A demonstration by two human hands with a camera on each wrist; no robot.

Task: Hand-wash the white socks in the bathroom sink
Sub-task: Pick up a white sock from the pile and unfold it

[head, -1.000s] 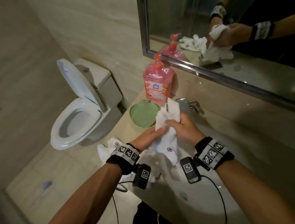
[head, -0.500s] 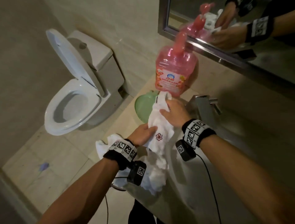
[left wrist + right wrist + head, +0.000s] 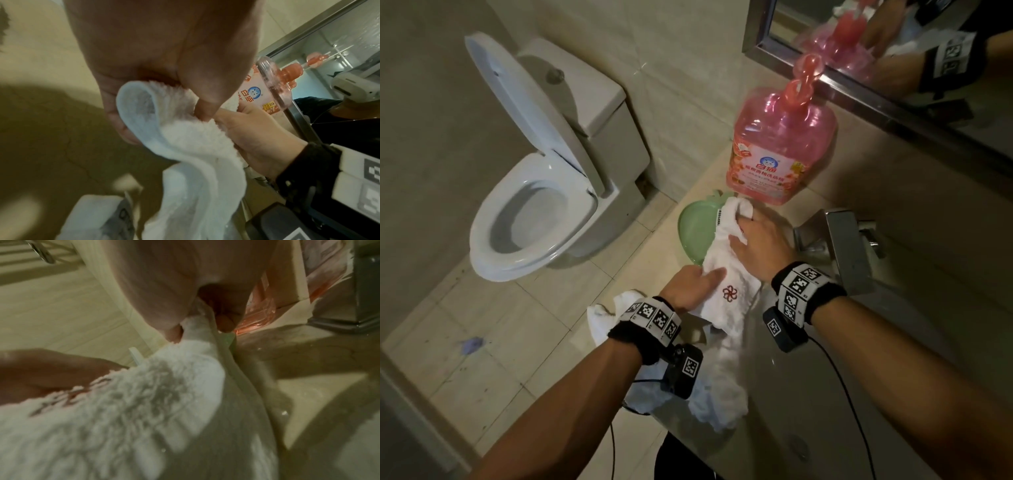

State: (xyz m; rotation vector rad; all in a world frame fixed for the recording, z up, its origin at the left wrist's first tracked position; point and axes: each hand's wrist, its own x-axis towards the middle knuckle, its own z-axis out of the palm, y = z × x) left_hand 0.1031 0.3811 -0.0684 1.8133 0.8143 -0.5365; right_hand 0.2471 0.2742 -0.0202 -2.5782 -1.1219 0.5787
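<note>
A white sock with a red flower emblem stretches from the green dish down to the sink's left rim. My right hand grips its upper end beside the dish. Lower down, my left hand pinches the sock next to the emblem. In the left wrist view, thumb and fingers squeeze the fluffy sock, with the right hand behind. In the right wrist view, my fingertips pinch the sock. More white socks lie heaped at the counter's front edge.
A pink pump bottle of detergent stands behind the dish, against the wall under the mirror. The metal faucet is just right of my right wrist. A toilet with its lid up stands on the floor to the left.
Both hands carried the sock from over the basin leftwards and away, towards the green dish and bottle. The sock now shows its red flower side.
</note>
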